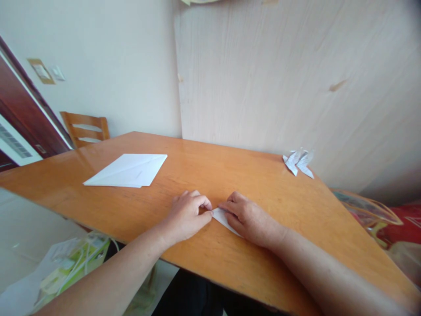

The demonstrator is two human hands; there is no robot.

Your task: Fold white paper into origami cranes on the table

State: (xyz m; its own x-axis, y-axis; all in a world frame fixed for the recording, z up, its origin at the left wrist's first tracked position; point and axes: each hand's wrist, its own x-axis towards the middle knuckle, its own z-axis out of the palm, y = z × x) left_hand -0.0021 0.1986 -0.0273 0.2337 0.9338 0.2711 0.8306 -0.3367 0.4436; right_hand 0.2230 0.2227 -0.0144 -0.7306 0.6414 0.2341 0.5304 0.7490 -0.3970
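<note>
A small folded piece of white paper (224,220) lies on the wooden table in front of me, narrowing to a tip at its left end. My left hand (190,216) pinches that tip between thumb and forefinger. Over the paper's right part rests my right hand (249,219), its fingers closed and pressing down, so much of the paper is hidden beneath it. The two hands' fingertips nearly meet at the tip.
A stack of white paper sheets (130,171) lies on the table (197,162) to the left. Folded paper pieces (297,163) stand at the far right edge by the wall. A chair (85,127) is behind the left end, and bags (75,263) hang below the near left edge.
</note>
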